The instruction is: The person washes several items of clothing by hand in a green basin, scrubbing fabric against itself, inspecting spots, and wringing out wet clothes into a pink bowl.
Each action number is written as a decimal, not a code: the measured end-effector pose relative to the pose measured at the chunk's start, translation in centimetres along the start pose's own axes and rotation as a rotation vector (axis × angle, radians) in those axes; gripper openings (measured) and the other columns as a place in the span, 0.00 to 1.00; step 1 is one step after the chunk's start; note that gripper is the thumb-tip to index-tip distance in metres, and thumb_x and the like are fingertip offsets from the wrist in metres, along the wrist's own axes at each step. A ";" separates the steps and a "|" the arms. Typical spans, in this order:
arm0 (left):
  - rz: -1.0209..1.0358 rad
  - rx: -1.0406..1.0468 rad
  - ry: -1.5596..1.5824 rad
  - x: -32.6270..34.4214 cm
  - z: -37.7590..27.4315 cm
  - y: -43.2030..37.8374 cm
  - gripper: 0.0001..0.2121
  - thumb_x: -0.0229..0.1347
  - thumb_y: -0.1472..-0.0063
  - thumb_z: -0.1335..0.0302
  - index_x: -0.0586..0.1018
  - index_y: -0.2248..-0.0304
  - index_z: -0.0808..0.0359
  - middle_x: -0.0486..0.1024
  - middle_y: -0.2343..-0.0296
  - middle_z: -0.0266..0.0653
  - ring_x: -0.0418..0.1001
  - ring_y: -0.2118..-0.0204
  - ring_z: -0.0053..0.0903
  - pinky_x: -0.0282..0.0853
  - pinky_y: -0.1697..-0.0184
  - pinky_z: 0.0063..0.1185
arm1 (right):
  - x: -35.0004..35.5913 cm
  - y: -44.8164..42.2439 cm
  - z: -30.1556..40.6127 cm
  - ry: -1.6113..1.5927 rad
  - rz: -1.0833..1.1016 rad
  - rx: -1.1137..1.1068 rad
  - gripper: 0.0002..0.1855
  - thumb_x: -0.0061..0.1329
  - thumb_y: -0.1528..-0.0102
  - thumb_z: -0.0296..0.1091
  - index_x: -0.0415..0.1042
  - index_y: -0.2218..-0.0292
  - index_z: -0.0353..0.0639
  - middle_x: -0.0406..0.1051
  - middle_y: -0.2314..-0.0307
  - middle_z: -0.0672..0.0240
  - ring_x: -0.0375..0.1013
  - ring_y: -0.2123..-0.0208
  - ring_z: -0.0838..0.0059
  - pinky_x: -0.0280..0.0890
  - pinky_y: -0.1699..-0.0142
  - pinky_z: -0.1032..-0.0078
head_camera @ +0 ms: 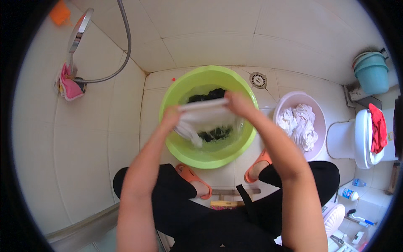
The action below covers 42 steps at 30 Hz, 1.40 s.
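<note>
A wet white cloth (207, 111) is stretched between my two hands above a lime-green plastic basin (176, 154). My left hand (171, 117) grips one upper corner, and a loose end of the cloth hangs down on that side. At the other upper corner my right hand (237, 102) holds on; both hands are blurred. In the basin stands water with dark fabric (215, 134) in it, partly hidden behind the cloth. What kind of garment the white cloth is, I cannot tell.
Right of the green basin, a pale pink basin (319, 132) holds wrung white clothes (303, 123). A floor drain (258, 80) lies behind. Further right are a white toilet (362, 138) with a red cloth (377, 127) and teal buckets (373, 74). A shower hose (127, 41) hangs left.
</note>
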State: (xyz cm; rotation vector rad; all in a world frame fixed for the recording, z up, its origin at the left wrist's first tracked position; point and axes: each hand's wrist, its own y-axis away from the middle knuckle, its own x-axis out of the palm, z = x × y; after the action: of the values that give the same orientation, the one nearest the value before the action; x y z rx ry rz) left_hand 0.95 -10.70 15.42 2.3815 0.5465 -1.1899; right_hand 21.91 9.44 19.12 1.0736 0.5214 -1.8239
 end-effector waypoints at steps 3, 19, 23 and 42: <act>0.020 -0.200 0.845 -10.3 -10.7 2.1 0.11 0.52 0.47 0.71 0.73 0.66 0.69 0.73 0.75 0.38 0.71 0.75 0.21 0.68 0.74 0.22 | -10.5 0.1 5.0 -0.027 -0.213 -0.044 0.15 0.53 0.57 0.39 0.73 0.69 0.39 0.71 0.77 0.55 0.71 0.72 0.59 0.64 0.65 0.66; -0.198 0.052 0.354 -1.4 -5.6 4.0 0.07 0.51 0.49 0.73 0.75 0.74 0.67 0.72 0.79 0.49 0.70 0.75 0.38 0.64 0.71 0.30 | -1.5 4.8 4.6 0.104 -0.376 -0.208 0.04 0.48 0.64 0.30 0.69 0.84 0.39 0.64 0.83 0.56 0.65 0.72 0.55 0.62 0.67 0.62; 0.099 -0.014 0.152 9.5 -1.4 6.0 0.11 0.54 0.54 0.73 0.77 0.67 0.60 0.73 0.70 0.49 0.71 0.66 0.39 0.64 0.62 0.30 | 9.1 8.4 0.2 0.351 0.194 0.023 0.08 0.44 0.58 0.34 0.74 0.78 0.43 0.71 0.74 0.59 0.68 0.67 0.59 0.62 0.61 0.67; -0.110 -0.672 0.400 11.8 5.9 -4.8 0.15 0.61 0.56 0.67 0.74 0.73 0.72 0.72 0.78 0.37 0.67 0.77 0.24 0.62 0.73 0.23 | 13.4 -2.9 -9.6 -0.286 -0.219 0.666 0.10 0.49 0.58 0.34 0.69 0.74 0.36 0.69 0.77 0.52 0.70 0.72 0.56 0.64 0.66 0.66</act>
State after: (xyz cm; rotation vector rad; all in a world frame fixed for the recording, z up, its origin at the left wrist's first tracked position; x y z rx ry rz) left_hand 1.18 -7.93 1.60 1.9980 1.0271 -0.4406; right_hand 21.12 11.03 2.45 1.1773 -0.1693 -2.3799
